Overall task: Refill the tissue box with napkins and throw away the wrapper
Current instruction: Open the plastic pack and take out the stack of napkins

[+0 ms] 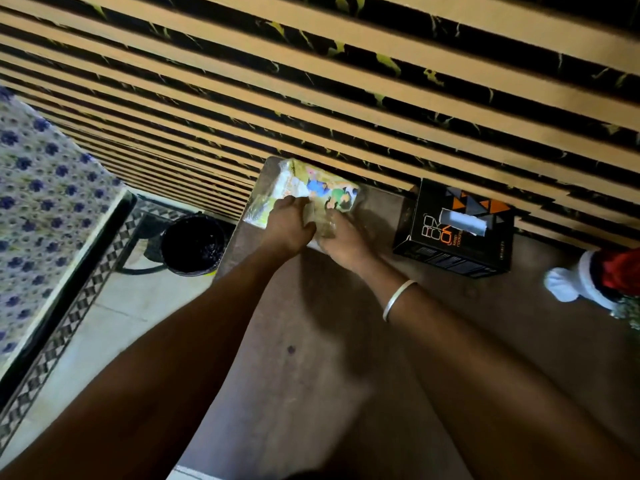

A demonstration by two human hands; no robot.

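A red-and-white plush item (588,282) (partly cut off) sits on the brown table (311,375) beside a floral bedspread (41,188).

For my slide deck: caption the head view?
Both hands grip the napkin pack beside the black tissue box.

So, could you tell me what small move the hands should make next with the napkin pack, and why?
Probably pull the wrapper apart. Both the left hand and right hand already pinch the napkin pack at its near edge on the table, and it looks unopened. The tissue box waits to its right, the bin on the floor to the left.
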